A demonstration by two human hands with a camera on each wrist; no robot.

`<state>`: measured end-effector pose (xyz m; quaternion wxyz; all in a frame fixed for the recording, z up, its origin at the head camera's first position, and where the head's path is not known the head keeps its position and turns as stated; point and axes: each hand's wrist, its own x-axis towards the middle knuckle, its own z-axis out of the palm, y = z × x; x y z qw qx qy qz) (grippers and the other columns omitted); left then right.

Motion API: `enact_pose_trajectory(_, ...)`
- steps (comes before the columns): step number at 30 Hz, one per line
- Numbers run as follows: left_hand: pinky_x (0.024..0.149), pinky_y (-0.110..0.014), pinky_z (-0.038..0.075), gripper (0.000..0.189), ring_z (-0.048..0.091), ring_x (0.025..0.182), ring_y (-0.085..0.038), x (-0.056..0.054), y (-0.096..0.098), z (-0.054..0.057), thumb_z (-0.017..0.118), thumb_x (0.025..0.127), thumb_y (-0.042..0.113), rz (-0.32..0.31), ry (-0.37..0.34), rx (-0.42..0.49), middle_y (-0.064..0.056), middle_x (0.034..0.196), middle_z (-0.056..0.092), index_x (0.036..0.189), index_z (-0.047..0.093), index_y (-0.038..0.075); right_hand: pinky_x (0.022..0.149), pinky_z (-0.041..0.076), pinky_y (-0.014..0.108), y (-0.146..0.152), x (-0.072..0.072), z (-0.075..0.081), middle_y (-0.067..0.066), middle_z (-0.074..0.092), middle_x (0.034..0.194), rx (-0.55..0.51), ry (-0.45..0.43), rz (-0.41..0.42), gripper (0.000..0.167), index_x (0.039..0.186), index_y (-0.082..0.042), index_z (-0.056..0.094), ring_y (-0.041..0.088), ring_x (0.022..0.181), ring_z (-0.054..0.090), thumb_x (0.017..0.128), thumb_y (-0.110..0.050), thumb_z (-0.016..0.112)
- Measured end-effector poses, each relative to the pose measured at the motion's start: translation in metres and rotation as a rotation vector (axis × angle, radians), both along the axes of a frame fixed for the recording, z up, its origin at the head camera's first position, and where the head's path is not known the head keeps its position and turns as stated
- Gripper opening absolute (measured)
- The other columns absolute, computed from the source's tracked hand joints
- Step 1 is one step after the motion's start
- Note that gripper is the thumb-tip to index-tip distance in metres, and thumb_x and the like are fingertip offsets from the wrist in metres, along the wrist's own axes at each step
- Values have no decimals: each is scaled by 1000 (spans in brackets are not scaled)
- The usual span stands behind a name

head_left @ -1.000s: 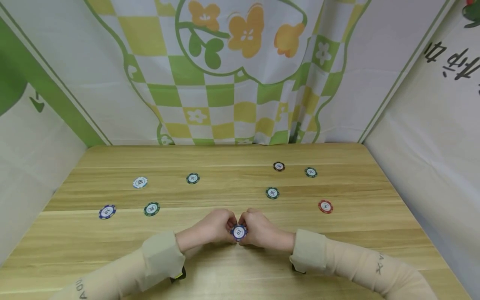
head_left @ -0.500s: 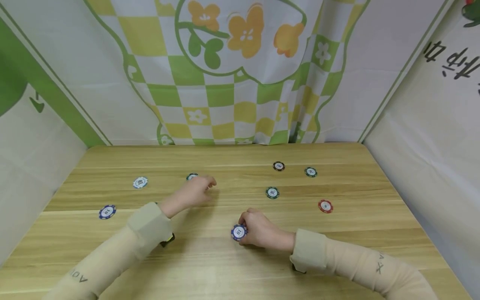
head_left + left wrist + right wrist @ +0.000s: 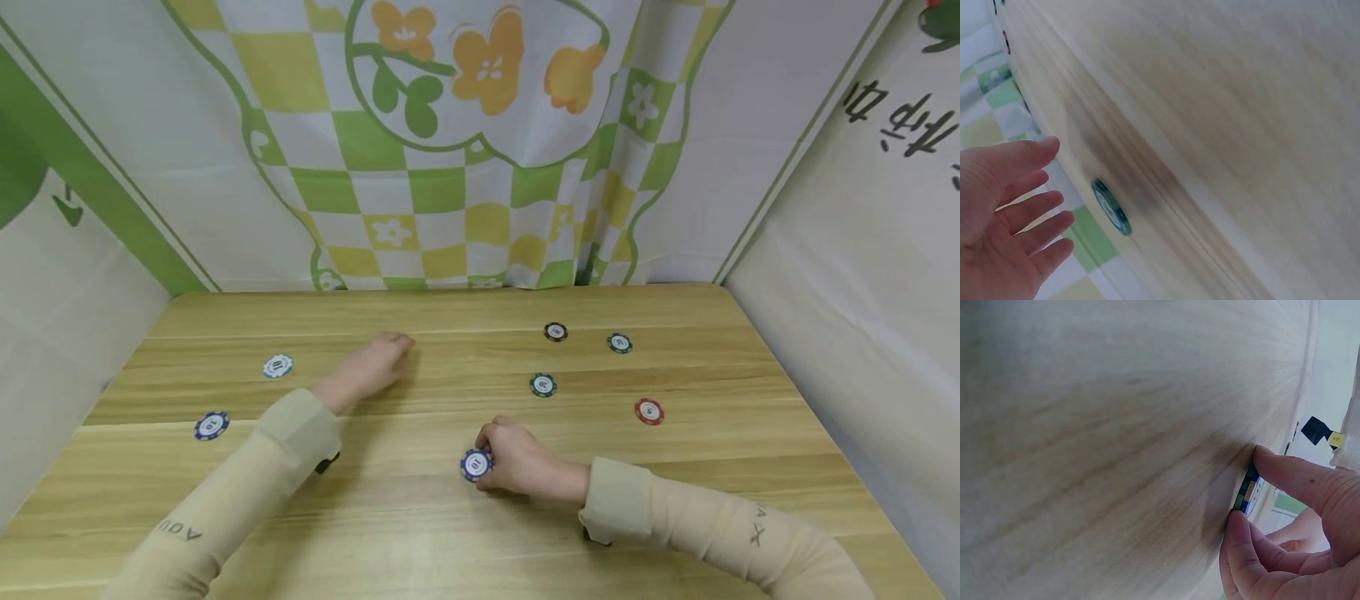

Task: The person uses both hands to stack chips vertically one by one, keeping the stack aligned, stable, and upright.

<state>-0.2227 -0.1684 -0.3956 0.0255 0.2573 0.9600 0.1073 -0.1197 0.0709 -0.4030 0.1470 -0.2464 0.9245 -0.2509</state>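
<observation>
My right hand (image 3: 525, 460) pinches a blue-rimmed poker chip (image 3: 476, 465) marked 10 between thumb and fingers, low at the table's front middle. In the right wrist view a green chip edge (image 3: 1241, 494) shows against the blue one, so the two are stacked. My left hand (image 3: 366, 368) reaches over the back left of the table, fingers loosely extended and holding nothing. Just beyond its fingertips, a green poker chip (image 3: 1111, 207) lies flat on the wood in the left wrist view; the hand hides it in the head view.
On the wooden table (image 3: 420, 542) lie a white chip (image 3: 278, 366) and another blue chip (image 3: 212, 426) at left. At right are a black chip (image 3: 556, 332), two green chips (image 3: 543, 385) and a red chip (image 3: 649, 411). A checkered curtain (image 3: 442, 192) hangs behind.
My left hand has left the chips at the front middle and swung to the back left, over the green chip there. The right hand stays in place, pinching the chips.
</observation>
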Motion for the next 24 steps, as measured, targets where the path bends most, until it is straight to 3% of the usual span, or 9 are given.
enact_pose_trajectory(8,100,-49,33,48,39,120,-43,-4,-11,-7,56,89,8,31,-35,-18,-31,130,41,129,39,-12,66,45,19,0,1,0,0,51,83,0,17,12,38,93,-1,61,9,74,49,64,-15,81)
enact_pose_trajectory(17,93,-47,40,34,48,109,-42,-1,-14,-9,49,91,3,62,-60,-61,-32,117,49,120,45,-14,67,44,19,1,1,0,-1,51,84,10,10,11,38,94,-2,61,8,74,48,65,-16,81)
enact_pose_trajectory(24,86,-43,46,27,51,102,-40,0,-14,-10,53,87,-4,59,-22,-86,-29,110,53,112,51,-13,67,44,19,2,1,-1,-1,51,84,8,18,18,38,94,-2,61,8,74,48,65,-16,81)
